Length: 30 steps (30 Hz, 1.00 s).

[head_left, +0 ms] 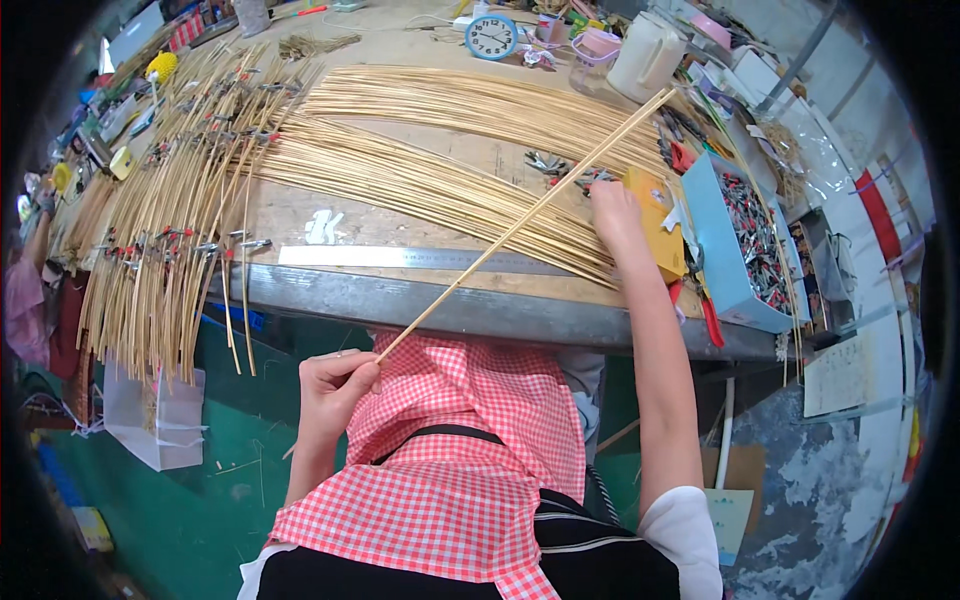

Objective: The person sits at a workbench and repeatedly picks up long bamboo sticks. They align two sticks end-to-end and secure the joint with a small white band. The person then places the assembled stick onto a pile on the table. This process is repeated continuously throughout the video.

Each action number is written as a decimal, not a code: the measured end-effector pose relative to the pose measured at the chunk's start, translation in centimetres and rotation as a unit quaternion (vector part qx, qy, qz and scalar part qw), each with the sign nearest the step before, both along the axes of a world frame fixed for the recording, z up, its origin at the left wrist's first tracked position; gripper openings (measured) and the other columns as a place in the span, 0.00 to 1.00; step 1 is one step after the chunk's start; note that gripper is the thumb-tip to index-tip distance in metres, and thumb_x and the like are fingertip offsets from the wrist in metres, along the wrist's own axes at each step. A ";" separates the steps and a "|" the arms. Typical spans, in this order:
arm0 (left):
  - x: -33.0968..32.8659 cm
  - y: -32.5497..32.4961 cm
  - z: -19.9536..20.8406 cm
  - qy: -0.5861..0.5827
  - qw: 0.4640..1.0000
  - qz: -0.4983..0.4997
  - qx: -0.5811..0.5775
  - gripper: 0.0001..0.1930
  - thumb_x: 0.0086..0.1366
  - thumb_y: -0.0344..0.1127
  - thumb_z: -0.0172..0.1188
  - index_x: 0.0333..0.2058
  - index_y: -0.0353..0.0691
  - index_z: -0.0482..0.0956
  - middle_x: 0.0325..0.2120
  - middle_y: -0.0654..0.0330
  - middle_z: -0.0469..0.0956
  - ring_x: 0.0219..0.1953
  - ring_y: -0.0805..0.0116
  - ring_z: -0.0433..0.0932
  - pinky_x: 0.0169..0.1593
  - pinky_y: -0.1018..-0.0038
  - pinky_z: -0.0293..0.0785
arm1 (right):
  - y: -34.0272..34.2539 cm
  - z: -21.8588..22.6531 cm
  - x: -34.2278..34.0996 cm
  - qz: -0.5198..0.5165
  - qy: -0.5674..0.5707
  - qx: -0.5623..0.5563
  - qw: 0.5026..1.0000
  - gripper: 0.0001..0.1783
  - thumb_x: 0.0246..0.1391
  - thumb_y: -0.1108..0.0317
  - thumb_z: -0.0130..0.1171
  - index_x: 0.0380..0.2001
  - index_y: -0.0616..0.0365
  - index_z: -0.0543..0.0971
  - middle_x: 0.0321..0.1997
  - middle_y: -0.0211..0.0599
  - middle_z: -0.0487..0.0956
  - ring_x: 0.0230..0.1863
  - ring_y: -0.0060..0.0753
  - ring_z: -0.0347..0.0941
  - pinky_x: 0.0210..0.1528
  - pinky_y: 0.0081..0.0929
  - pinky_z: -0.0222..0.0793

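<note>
My left hand (340, 388), close to my apron at the table's front, pinches the lower end of a long, thin pale strip (480, 262). This strip looks like split bamboo or cane, possibly two laid together, and slants up to the far right above the table. My right hand (614, 215) is stretched forward over the table, fingers curled together beside a few small metal clips (598, 176) with red and black grips. Its fingertips are partly hidden, so what they grip cannot be made out. More loose clips (545, 163) lie just left of it.
Bundles of strips (400, 172) cover the table's middle. Clipped strips (165, 240) hang over the left edge. A steel ruler (400, 257) lies along the front. At right stand a yellow box (655, 225), a blue box of clips (715, 235) and red-handled pliers (711, 322).
</note>
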<state>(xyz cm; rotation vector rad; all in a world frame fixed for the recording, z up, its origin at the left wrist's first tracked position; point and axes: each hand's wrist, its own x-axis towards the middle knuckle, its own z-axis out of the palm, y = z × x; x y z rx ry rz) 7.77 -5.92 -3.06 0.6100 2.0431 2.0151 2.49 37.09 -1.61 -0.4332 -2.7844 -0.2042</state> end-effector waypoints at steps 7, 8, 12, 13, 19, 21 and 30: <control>-0.1 -0.1 0.4 -0.025 0.999 0.041 -0.026 0.06 0.58 0.24 0.61 0.32 0.28 0.82 0.20 0.60 0.78 0.22 0.78 0.73 0.25 0.82 0.65 | -2.0 1.4 2.1 -0.038 0.133 -0.105 0.985 0.10 0.53 0.66 0.53 0.30 0.60 0.80 0.34 0.51 0.76 0.39 0.52 0.73 0.41 0.42 0.68; -0.2 -0.1 0.1 -0.007 0.999 0.034 -0.010 0.06 0.58 0.24 0.61 0.33 0.28 0.82 0.20 0.60 0.78 0.23 0.78 0.74 0.26 0.82 0.66 | -1.8 1.1 2.5 -0.015 0.168 -0.103 0.980 0.09 0.53 0.67 0.54 0.30 0.61 0.80 0.33 0.50 0.76 0.38 0.52 0.73 0.41 0.40 0.68; -0.2 0.1 -0.1 0.000 1.000 0.030 0.004 0.07 0.58 0.25 0.62 0.34 0.28 0.82 0.20 0.58 0.79 0.23 0.77 0.75 0.27 0.81 0.69 | -4.1 1.2 4.0 0.079 0.306 -0.123 0.941 0.06 0.52 0.73 0.55 0.30 0.64 0.79 0.31 0.46 0.76 0.35 0.48 0.73 0.39 0.37 0.67; -0.2 0.3 -0.1 0.000 1.000 0.023 0.007 0.07 0.58 0.25 0.62 0.34 0.28 0.82 0.20 0.58 0.79 0.23 0.77 0.75 0.27 0.81 0.69 | -4.6 1.2 4.4 0.091 0.302 -0.146 0.937 0.06 0.52 0.74 0.55 0.30 0.64 0.79 0.30 0.45 0.76 0.35 0.48 0.72 0.39 0.36 0.66; -0.2 0.6 -0.9 0.041 0.999 0.024 -0.015 0.05 0.58 0.24 0.61 0.33 0.29 0.83 0.20 0.58 0.79 0.22 0.77 0.75 0.25 0.82 0.67 | -9.0 0.4 5.7 0.069 0.196 -0.327 0.922 0.07 0.57 0.74 0.52 0.34 0.66 0.78 0.26 0.43 0.77 0.24 0.39 0.74 0.30 0.32 0.68; 0.0 0.7 -0.6 0.043 0.998 0.026 -0.026 0.05 0.58 0.24 0.62 0.33 0.29 0.83 0.20 0.58 0.79 0.22 0.77 0.75 0.25 0.82 0.67 | -9.4 0.2 5.3 0.057 0.202 -0.496 0.843 0.09 0.59 0.74 0.51 0.36 0.67 0.79 0.26 0.40 0.77 0.23 0.32 0.74 0.28 0.27 0.69; -0.2 0.7 -1.1 0.059 0.997 0.040 -0.027 0.06 0.57 0.24 0.62 0.33 0.29 0.82 0.21 0.58 0.79 0.23 0.77 0.75 0.26 0.81 0.68 | -17.2 0.8 9.2 0.141 0.161 -0.767 0.606 0.14 0.57 0.80 0.52 0.46 0.67 0.76 0.28 0.33 0.76 0.26 0.22 0.74 0.32 0.18 0.74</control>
